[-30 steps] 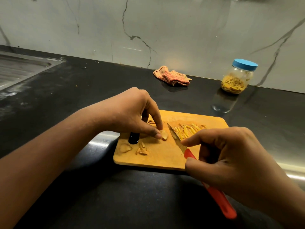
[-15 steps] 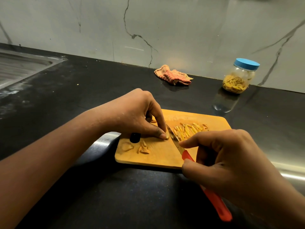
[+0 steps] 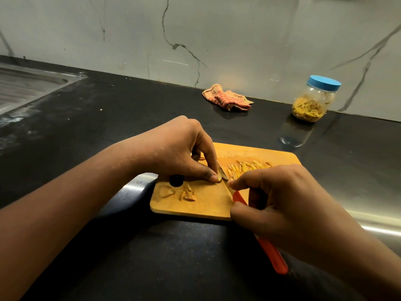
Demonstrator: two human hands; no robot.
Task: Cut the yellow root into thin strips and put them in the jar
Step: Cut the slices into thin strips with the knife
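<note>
Fingertips [image 3: 211, 177] of my left hand [image 3: 180, 153] are curled and bunched, pinching a small piece of the yellow root [image 3: 219, 178] down onto the wooden cutting board [image 3: 206, 207]. The piece is mostly hidden under them, so I cannot tell which way its long axis runs. At far left a ribbed steel sink [image 3: 26, 88] is set into the glossy black counter [image 3: 121, 118], and a wide stretch of that counter lies between the sink's edge and the board's rounded left corner. Near that corner the board has a dark round hole [image 3: 176, 180], with a few curled peel scraps [image 3: 187, 194] just beside it. The knife [image 3: 224, 178] slants from near right to far left, its blade touching the root right by my thumb and its tip pointing toward the wall. My right hand [image 3: 293, 203] grips the smooth red handle, forefinger laid straight along the blade's back and the others curled round; the handle's end juts out past the board's near edge. Beyond the blade, thin yellow strips [image 3: 245, 167] lie heaped at mixed angles on the board's far right part. A crumpled striped cloth [image 3: 227, 98] sits against the veined grey wall. Well apart at far right, the clear jar [image 3: 312, 101] stands upright by the wall, its blue lid [image 3: 324, 83] on and yellow strips filling its lower part.
</note>
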